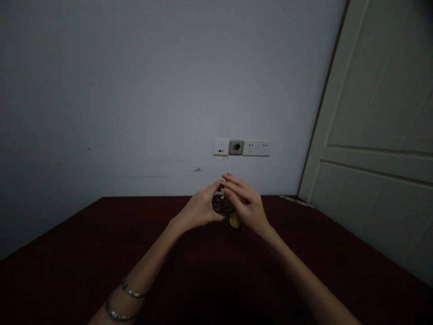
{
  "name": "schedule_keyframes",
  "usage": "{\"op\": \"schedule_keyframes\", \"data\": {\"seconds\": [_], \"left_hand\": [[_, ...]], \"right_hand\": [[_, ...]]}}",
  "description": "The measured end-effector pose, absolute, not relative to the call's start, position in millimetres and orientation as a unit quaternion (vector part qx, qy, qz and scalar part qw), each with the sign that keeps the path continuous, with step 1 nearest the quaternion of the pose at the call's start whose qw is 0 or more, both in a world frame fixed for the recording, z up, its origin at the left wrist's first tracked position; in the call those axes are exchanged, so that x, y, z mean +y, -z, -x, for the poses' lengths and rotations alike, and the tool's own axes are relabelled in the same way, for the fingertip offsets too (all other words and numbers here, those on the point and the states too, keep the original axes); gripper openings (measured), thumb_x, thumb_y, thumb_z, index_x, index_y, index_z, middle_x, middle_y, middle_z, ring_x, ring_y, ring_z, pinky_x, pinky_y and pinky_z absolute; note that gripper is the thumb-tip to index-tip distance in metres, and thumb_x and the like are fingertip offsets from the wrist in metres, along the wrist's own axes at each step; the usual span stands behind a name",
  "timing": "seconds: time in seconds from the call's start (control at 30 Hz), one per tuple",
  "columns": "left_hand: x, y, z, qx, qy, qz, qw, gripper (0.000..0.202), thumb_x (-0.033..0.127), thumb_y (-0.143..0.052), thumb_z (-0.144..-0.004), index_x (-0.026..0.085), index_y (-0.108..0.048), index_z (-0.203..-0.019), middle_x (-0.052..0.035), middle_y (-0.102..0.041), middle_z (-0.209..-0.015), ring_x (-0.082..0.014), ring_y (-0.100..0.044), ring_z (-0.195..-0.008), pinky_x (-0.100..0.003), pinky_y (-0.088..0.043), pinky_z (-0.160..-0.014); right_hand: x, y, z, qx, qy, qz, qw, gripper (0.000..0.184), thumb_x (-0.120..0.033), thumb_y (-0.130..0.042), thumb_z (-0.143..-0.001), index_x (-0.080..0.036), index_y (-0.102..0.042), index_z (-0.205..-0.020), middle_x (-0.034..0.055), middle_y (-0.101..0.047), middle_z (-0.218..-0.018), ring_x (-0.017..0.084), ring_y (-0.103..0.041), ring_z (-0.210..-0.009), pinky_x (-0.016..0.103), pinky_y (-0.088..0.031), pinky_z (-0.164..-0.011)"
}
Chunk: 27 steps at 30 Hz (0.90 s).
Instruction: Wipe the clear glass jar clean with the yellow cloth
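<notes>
The left hand [199, 209] and right hand [245, 203] clamp from opposite sides on a small dark glossy object [219, 203], apparently cupping it to keep it steady. A yellow piece [234, 220] shows below it, above the dark red table [324, 225].

The left hand [199, 208] and right hand [245, 203] meet above a dark red tabletop [324, 239], holding a small, dark, glossy object [219, 203] between them (too shadowed and covered to say what it is). A yellow piece [234, 220] shows just below the right hand. Two metal bangles [123, 300] circle the left wrist. Ahead, a row of white wall sockets [241, 147] sits on a pale wall [135, 90], and a white panelled door [372, 113] stands at the right, with a pale strip [296, 201] on the table near it.
</notes>
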<state>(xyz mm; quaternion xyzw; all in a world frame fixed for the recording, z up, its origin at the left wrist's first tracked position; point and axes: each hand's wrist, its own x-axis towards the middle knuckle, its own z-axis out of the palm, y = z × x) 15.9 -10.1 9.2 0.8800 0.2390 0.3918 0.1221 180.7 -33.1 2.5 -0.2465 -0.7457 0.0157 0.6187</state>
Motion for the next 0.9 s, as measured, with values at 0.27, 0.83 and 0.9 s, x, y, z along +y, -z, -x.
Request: {"op": "schedule_keyframes", "data": {"seconds": [0.27, 0.83, 0.9], "left_hand": [[-6.6, -7.3, -16.9, 0.285, -0.37, -0.88, 0.091, 0.06, 0.02, -0.068, -0.067, 0.017, -0.05, -0.124, -0.012, -0.061, -0.119, -0.0265, -0.061, -0.102, -0.041, -0.05, -0.087], [-14.2, -11.3, -15.1, 0.298, -0.386, -0.869, 0.081, 0.06, 0.019, -0.067, -0.066, 0.014, -0.049, -0.123, -0.0132, -0.063, -0.116, -0.0271, -0.063, -0.098, -0.04, -0.051, -0.083], [-15.1, -12.5, -15.0, 0.302, -0.386, -0.87, 0.062, 0.064, 0.02, -0.067, -0.066, 0.015, -0.047, -0.127, -0.014, -0.061, -0.12, -0.028, -0.062, -0.101, -0.041, -0.05, -0.085]], "right_hand": [[-33.2, 2.6, -177.2, -0.799, 0.023, 0.213, 0.562, 0.033, -0.022, -0.059, -0.085, -0.034, -0.065, -0.115, 0.0015, -0.062, -0.126, 0.024, -0.047, -0.129, 0.052, -0.039, -0.107], [-41.5, -1.7, -176.2, -0.783, 0.003, 0.218, 0.583, 0.028, -0.022, -0.059, -0.085, -0.033, -0.069, -0.108, 0.0012, -0.063, -0.125, 0.024, -0.048, -0.129, 0.052, -0.039, -0.107], [-42.2, -3.3, -176.1, -0.769, -0.005, 0.223, 0.599, 0.027, -0.021, -0.059, -0.085, -0.033, -0.069, -0.107, 0.0014, -0.064, -0.124, 0.024, -0.049, -0.128, 0.051, -0.039, -0.108]]}}
